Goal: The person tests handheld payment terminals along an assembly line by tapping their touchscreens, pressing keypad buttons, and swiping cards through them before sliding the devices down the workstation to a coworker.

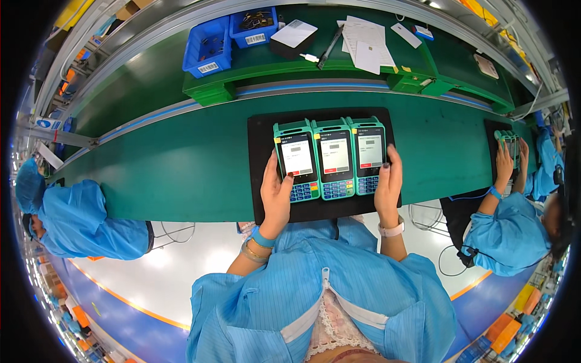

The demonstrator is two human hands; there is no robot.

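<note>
Three green card payment terminals with lit screens and dark keypads stand in a row on a black mat (259, 136): the left terminal (296, 158), the middle terminal (336, 158) and the right terminal (369, 148). Against the outer side of the left terminal, my left hand (276, 196) is closed, its thumb at a red button low on the screen. My right hand (389, 184) holds the outer side of the right terminal, with its thumb over the screen's lower right edge. The undersides of the terminals and some fingers are hidden.
Beyond the green table (181, 157), a raised shelf (209, 92) carries blue bins (207, 48), a white card (294, 33), a black pen (330, 47) and papers (366, 39). Co-workers in blue sit at left (91, 218) and right (505, 236).
</note>
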